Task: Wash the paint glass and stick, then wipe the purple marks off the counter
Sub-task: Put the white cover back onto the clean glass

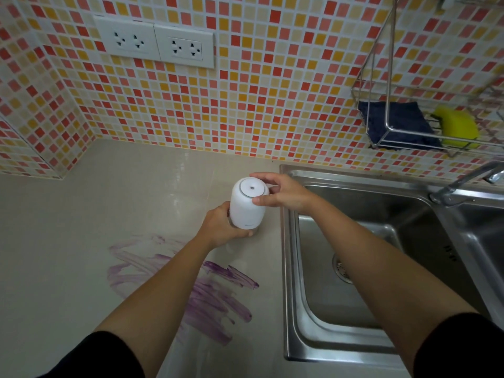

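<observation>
Nearest, two black sleeves (103,358) frame bare forearms reaching forward. Between and under them, purple marks (215,298) are smeared across the pale worktop (68,241), darkest close to the steel sink (289,268) on the right, fainter to the left. Just beyond the marks, the left hand (221,227) curls its fingers (245,233) round the base of a white container (246,208) standing upright beside the sink rim. The right hand (283,193) pinches the container's top between thumb and fingertips. Farther right are the tap (463,181) and, on the mosaic tile wall (259,91), a wire rack (381,105) holding a dark blue cloth (395,124) and a yellow sponge (458,126). Two white sockets (155,42) sit highest.
</observation>
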The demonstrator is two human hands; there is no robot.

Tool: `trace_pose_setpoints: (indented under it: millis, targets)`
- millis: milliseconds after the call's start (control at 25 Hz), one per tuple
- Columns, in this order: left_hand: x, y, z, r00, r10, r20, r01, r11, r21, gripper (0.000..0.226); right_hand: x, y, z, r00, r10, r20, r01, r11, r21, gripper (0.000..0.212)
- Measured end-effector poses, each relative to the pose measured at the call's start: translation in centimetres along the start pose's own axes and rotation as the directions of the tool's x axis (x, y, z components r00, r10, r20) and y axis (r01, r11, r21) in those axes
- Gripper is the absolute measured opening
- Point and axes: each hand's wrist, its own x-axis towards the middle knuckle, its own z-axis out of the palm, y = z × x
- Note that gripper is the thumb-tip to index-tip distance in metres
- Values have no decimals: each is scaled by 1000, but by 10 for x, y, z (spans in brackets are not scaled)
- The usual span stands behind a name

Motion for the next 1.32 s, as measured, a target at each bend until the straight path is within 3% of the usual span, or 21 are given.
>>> trace_pose_setpoints:
  millis: [360,560,720,880,960,1120,1240,1320]
  targets:
    - [-6,-5,-2,999,46,12,-47,998,41,83,-2,11,13,1000,14,-26,-12,998,65,67]
    - [-6,-11,-12,999,2,43,-9,986,165,81,0,22,19,999,24,-28,-22,997,72,70]
    - [-10,-6,-35,997,-8,-78,29,962,273,68,2,30,23,1000,18,-13,-17,998,62,73]
    - [-18,47,-53,959,98,-267,-45,979,196,50,-13,18,20,996,-72,-52,71,997,-23,76]
    - [-23,93,-56,922,187,-339,-148,979,138,45,-32,-3,2,947,-236,-217,211,968,-135,61]
    - [-31,193,-47,843,378,-383,-387,920,57,42,-93,-46,-70,712,-547,-440,361,823,-438,44]
    - [-30,261,-18,803,489,-340,-515,857,15,41,-130,-50,-143,590,-600,-540,277,779,-563,35]
    - [-19,306,8,780,562,-277,-568,820,66,41,-137,-40,-201,573,-550,-608,112,787,-607,28]
